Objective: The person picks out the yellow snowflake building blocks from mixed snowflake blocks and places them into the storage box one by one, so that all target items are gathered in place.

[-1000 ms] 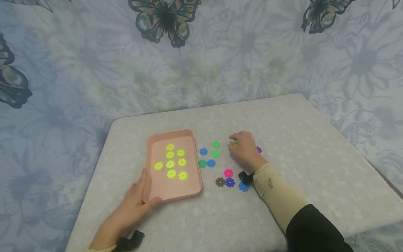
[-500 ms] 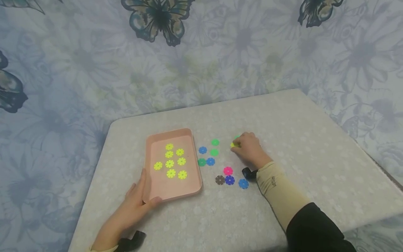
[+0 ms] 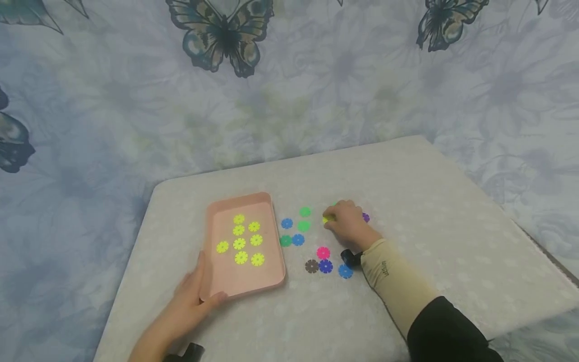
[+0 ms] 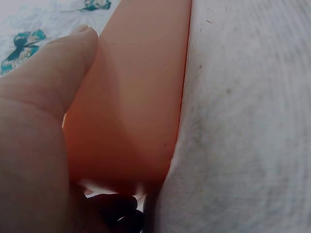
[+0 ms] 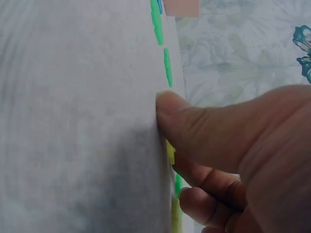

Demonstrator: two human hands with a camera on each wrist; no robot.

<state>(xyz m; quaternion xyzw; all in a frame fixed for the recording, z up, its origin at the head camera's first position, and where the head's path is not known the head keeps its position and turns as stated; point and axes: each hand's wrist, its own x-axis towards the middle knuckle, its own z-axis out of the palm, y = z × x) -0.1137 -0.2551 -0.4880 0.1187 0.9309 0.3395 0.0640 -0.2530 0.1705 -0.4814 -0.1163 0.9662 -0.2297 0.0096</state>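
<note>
A pink rectangular tray (image 3: pixel 267 276) lies on the table with several yellow notched, flower-shaped discs (image 3: pixel 239 244) spread flat inside it. My left hand (image 3: pixel 181 304) holds the tray's near left corner, thumb at the near edge and fingers along the left side. In the left wrist view, the thumb (image 4: pixel 73 58) lies against the tray's wall (image 4: pixel 136 87). To the right of the tray, my right hand (image 3: pixel 347 221) pinches a yellow flower-shaped disc (image 3: pixel 325 219) at the tabletop. The right wrist view shows this yellow disc (image 5: pixel 170 153) between thumb and finger, mostly hidden.
Between tray and right hand lie green discs (image 3: pixel 304 226) and blue discs (image 3: pixel 287 223). Nearer are a pink disc (image 3: pixel 323 252), a brown disc (image 3: pixel 311 266) and a dark blue disc (image 3: pixel 325 266). A purple disc (image 3: pixel 366 217) shows beyond the right hand. A wall stands behind the table (image 3: pixel 429 201).
The right hand's fingers have closed from spread onto a yellow disc, and the hand has stayed near the same spot. The left hand keeps its hold on the tray. The head view has shifted slightly.
</note>
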